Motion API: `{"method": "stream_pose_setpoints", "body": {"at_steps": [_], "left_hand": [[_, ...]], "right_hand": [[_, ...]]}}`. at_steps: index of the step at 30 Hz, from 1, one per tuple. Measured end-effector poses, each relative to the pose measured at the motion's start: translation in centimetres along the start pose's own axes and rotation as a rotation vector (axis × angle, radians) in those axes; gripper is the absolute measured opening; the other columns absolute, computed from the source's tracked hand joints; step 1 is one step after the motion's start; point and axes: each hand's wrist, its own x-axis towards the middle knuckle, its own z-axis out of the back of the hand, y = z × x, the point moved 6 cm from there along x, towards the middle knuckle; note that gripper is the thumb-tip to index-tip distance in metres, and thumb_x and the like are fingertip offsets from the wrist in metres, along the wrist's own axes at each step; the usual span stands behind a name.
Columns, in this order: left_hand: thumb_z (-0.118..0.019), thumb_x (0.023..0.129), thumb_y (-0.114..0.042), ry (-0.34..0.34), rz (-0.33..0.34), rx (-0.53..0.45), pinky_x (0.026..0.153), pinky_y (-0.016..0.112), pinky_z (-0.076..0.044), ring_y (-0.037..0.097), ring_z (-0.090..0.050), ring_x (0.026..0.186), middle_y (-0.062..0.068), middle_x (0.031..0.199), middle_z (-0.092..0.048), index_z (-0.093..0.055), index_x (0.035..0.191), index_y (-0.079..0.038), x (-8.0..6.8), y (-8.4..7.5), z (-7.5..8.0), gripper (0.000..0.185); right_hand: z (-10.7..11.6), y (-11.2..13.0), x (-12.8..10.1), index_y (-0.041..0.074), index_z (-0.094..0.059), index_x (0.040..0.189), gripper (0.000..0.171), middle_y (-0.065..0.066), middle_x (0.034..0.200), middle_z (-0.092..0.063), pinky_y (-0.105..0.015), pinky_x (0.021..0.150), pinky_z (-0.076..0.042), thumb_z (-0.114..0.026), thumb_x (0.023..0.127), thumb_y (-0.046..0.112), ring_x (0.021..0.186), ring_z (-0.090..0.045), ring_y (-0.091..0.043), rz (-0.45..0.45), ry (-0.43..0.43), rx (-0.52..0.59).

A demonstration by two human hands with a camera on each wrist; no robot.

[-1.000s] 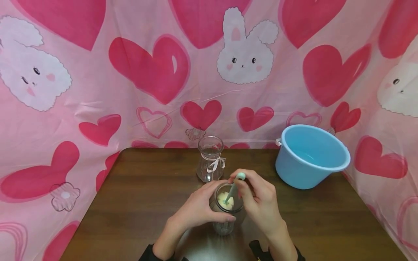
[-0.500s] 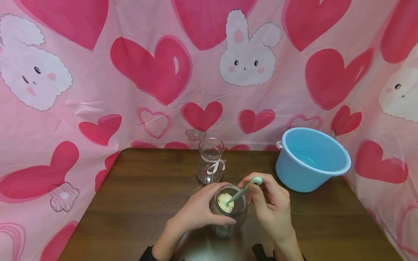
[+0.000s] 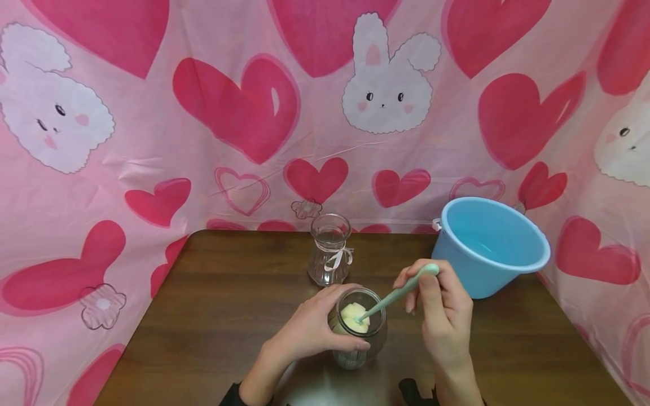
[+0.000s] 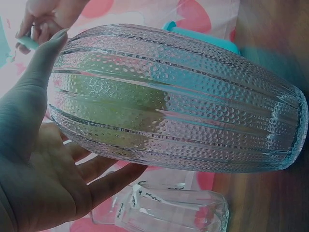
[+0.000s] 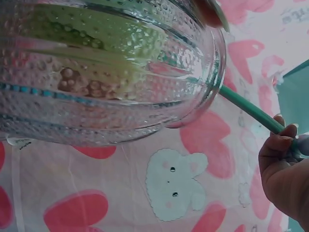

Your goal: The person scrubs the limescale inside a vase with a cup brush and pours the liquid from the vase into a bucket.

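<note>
Nearest us, our left hand [image 3: 310, 332] wraps round the ribbed jar [image 3: 358, 332] standing on the worktop [image 3: 218, 316], thumb along its front. Our right hand [image 3: 442, 316], wrist angled up from the near edge, pinches the green brush [image 3: 401, 293], whose tip slants into the jar's mouth against a yellow sponge [image 3: 352, 316]. Farther back stand a small vase [image 3: 330, 256] and a blue tub [image 3: 490, 242].

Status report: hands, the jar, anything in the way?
Left hand grips glass jar. Right hand pinches green brush handle, sponge tip inside jar. Small vase behind, blue bucket right; neither obstructing.
</note>
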Motion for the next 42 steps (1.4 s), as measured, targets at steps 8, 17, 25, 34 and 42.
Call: {"method": "stream_pose_setpoints", "body": {"at_steps": [8, 17, 25, 34, 42], "left_hand": [[-0.090, 0.072, -0.058, -0.003, -0.011, -0.030, 0.098, 0.046, -0.052, 0.014, -0.059, 0.124, -0.016, 0.134, -0.062, -0.053, 0.145, -0.044, 0.0, 0.0, 0.0, 0.083], [-0.090, 0.072, -0.059, 0.002, -0.010, -0.024, 0.099, 0.048, -0.051, 0.018, -0.059, 0.126, -0.012, 0.137, -0.063, -0.054, 0.145, -0.041, 0.0, 0.1, -0.3, 0.083], [-0.090, 0.073, -0.058, -0.005, 0.001, -0.025, 0.100, 0.049, -0.051, 0.013, -0.056, 0.126, -0.012, 0.138, -0.062, -0.053, 0.146, -0.039, 0.1, 0.1, -0.1, 0.084], [-0.090, 0.073, -0.058, -0.003, 0.005, -0.011, 0.095, 0.048, -0.051, 0.013, -0.057, 0.124, -0.011, 0.137, -0.062, -0.053, 0.147, -0.039, 0.0, 0.1, -0.2, 0.085], [-0.090, 0.073, -0.058, 0.008, 0.015, -0.005, 0.097, 0.051, -0.050, 0.011, -0.055, 0.126, -0.013, 0.140, -0.060, -0.052, 0.149, -0.035, 0.1, 0.2, -0.1, 0.087]], "right_hand": [[-1.7, -2.2, -0.3, 0.001, -0.062, 0.104, 0.020, -0.007, 0.087, -0.067, -0.028, 0.049, -0.045, -0.043, 0.107, -0.007, 0.059, -0.052, -0.013, -0.239, 0.133, -0.198], [-0.7, -0.4, -0.4, -0.009, -0.060, 0.102, 0.022, -0.008, 0.086, -0.069, -0.030, 0.047, -0.039, -0.039, 0.105, -0.013, 0.059, -0.050, -0.014, -0.164, 0.050, -0.074], [-2.1, -2.1, -0.6, 0.007, -0.066, 0.103, 0.022, -0.003, 0.084, -0.068, -0.027, 0.048, -0.042, -0.047, 0.107, -0.005, 0.058, -0.050, -0.013, -0.303, 0.212, -0.233], [-1.0, -0.6, -0.3, 0.000, -0.065, 0.103, 0.020, -0.003, 0.082, -0.066, -0.026, 0.051, -0.040, -0.048, 0.104, -0.010, 0.058, -0.047, -0.010, -0.178, 0.126, -0.280], [-1.5, -0.5, -0.4, 0.007, -0.067, 0.108, 0.017, 0.002, 0.086, -0.068, -0.020, 0.063, -0.046, -0.063, 0.098, -0.007, 0.070, -0.059, -0.009, -0.132, 0.172, -0.532]]}}
